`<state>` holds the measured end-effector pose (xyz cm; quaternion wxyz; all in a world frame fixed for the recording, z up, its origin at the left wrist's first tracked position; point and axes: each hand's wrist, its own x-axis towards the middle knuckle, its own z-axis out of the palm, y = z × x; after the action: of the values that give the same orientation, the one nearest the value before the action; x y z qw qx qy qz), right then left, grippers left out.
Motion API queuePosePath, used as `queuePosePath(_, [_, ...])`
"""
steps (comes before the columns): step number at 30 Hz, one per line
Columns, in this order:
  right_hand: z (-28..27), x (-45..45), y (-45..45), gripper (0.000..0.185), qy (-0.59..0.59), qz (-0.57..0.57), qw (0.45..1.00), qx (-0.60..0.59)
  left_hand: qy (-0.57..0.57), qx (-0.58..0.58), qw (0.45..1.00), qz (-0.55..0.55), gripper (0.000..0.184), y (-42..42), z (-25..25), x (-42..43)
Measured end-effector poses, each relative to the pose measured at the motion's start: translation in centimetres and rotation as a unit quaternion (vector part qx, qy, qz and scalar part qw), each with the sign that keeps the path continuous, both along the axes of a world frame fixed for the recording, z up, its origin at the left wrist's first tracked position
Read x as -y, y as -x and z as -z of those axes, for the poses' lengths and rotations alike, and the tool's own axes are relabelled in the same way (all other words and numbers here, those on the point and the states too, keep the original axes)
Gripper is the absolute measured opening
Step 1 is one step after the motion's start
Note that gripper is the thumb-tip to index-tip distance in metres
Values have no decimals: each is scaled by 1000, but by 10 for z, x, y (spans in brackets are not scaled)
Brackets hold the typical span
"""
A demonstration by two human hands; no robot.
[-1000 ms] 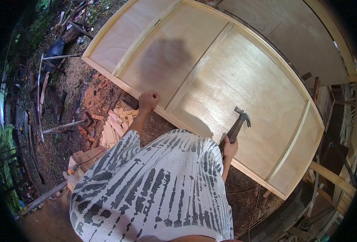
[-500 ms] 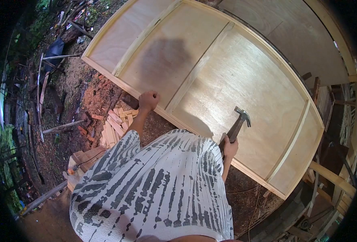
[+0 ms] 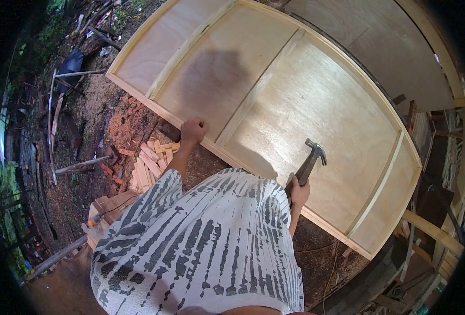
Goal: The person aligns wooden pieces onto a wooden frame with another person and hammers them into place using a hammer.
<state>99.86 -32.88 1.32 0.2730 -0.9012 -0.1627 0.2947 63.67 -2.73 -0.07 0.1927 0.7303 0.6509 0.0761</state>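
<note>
My right hand is wrapped round the handle of a claw hammer, whose metal head points away from me above the plywood. My left hand is curled into a fist over the near edge of a large framed plywood panel; what it holds, if anything, is hidden. Thin wooden strips border the panel, and crosswise battens divide its face. A round dark shadow falls on the left part of the sheet.
Cut wood offcuts lie heaped on the ground below my left arm, beside reddish-brown shavings. Poles and debris stand at the left. Another plywood sheet leans beyond the panel, and timber beams are at the right.
</note>
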Motion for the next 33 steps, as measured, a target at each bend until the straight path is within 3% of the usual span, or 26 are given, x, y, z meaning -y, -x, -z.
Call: queuePosePath(33, [-6,-3,2,58,7,-4,1000,16,16,-8,1000,-13,26,-2,-6,1])
